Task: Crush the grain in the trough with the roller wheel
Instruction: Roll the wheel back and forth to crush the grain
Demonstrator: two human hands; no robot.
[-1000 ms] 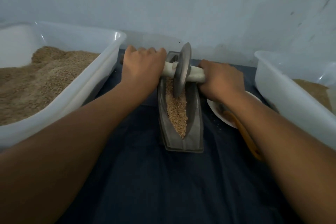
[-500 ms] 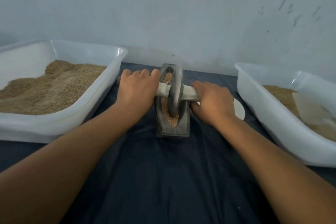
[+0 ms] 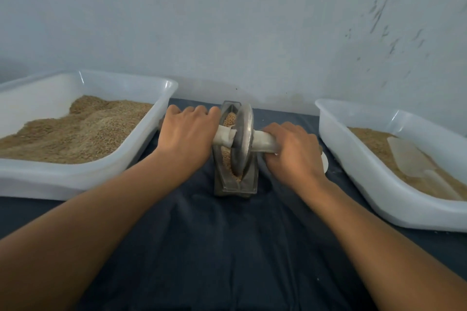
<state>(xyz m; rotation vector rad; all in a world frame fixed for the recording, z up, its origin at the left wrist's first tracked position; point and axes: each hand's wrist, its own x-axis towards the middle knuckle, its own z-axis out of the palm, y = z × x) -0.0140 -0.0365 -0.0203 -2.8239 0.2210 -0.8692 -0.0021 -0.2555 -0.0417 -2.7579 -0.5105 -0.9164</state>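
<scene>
At the centre of the frame a grey metal roller wheel (image 3: 242,139) stands upright in a narrow grey trough (image 3: 235,184) of tan grain (image 3: 228,118). The left hand (image 3: 188,139) and right hand (image 3: 290,151) each curl around its pale handle (image 3: 262,142). No writing is legible. Dark cloth (image 3: 227,247) covers the table; white tubs (image 3: 83,179) of grain flank it below a pale wall (image 3: 252,33).

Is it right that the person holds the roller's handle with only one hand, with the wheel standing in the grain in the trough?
Not quite. Both hands hold it: in the head view the left hand and the right hand each grip the handle, one on either side of the wheel. The wheel does stand in the grain in the trough.
</scene>
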